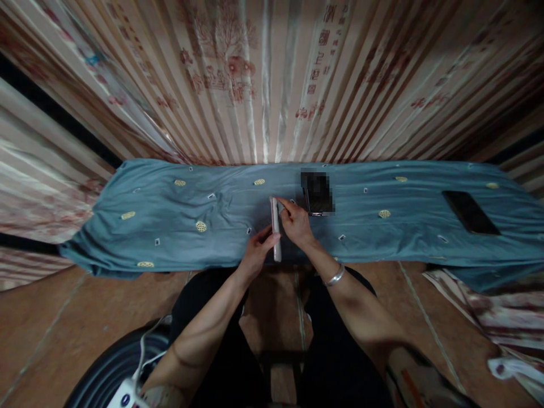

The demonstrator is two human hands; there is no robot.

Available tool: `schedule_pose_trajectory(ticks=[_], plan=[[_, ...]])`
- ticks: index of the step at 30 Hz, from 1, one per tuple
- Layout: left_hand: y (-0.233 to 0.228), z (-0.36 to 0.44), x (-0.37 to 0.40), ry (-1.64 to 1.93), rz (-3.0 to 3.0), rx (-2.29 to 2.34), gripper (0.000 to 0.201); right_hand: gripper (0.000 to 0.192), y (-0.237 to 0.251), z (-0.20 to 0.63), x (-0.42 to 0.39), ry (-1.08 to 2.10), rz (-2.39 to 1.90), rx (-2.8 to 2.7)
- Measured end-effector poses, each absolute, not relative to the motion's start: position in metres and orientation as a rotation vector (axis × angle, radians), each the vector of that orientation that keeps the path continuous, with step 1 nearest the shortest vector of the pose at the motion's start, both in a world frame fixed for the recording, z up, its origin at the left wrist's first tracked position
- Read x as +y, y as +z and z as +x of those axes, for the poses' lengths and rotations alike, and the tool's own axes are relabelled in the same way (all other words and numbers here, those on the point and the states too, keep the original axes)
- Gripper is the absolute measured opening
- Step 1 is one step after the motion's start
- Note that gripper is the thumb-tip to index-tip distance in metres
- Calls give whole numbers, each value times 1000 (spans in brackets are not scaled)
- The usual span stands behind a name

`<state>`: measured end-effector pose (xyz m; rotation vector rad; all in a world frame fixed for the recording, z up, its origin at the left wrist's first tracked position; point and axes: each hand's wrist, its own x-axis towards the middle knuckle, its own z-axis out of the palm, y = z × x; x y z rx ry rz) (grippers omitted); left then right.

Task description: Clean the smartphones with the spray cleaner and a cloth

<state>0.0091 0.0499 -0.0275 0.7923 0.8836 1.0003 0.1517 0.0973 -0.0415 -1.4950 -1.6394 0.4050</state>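
A slim white slab (276, 232), perhaps a phone or a flat case, stands nearly edge-on to me above the near middle of the blue cloth. My left hand (258, 249) grips its lower left side, thumb across the near edge. Against its upper right side is my right hand (296, 222), fingers curled, index finger reaching the far end. What lies under those fingertips is hidden. Just beyond my right hand, a black object (317, 194) rests on the cloth, partly blurred into blocks.
The blue patterned cloth (229, 226) covers a long, narrow table. A dark flat phone-like device (471, 212) lies at the right. Pleated curtains (238, 85) hang close behind. At lower left are a white power strip (123, 395) with a cable and a black ribbed round object (106, 362).
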Motion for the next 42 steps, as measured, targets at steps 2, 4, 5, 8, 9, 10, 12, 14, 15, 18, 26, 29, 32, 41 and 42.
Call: schedule_pose_trajectory(ticks=[2, 4, 5, 8, 9, 10, 12, 14, 15, 18, 26, 29, 32, 41, 42], plan=[[-26, 9, 50, 990, 774, 886, 51, 44, -41, 151, 97, 427, -1510, -1630], [-25, 9, 50, 994, 757, 887, 52, 44, -41, 150, 97, 451, -1516, -1623], [-24, 9, 50, 999, 752, 887, 52, 44, -40, 150, 97, 461, -1515, -1623], [-24, 8, 50, 1011, 743, 880, 51, 45, -40, 148, 96, 467, -1502, -1626], [-24, 8, 50, 1014, 740, 878, 50, 45, -40, 147, 96, 467, -1496, -1631], [-24, 8, 51, 1017, 735, 876, 50, 45, -40, 147, 96, 468, -1491, -1635], [-24, 8, 51, 1023, 720, 868, 51, 45, -41, 146, 95, 473, -1489, -1644], [-25, 7, 52, 1028, 706, 861, 53, 44, -41, 145, 94, 474, -1499, -1650], [-25, 7, 53, 1032, 700, 858, 54, 43, -41, 144, 94, 473, -1504, -1653], [-28, 7, 55, 1040, 679, 858, 58, 41, -40, 142, 92, 471, -1525, -1661], [-35, 5, 62, 1074, 658, 849, 61, 40, -40, 137, 87, 483, -1538, -1709], [-37, 3, 64, 1078, 646, 850, 60, 40, -41, 136, 86, 474, -1526, -1736], [-37, 1, 66, 1088, 636, 853, 60, 39, -40, 134, 84, 466, -1483, -1772], [-36, -3, 72, 1174, 633, 855, 58, 39, -38, 128, 78, 412, -1487, -1881], [-37, -3, 73, 1181, 636, 864, 56, 39, -38, 127, 77, 414, -1484, -1892]])
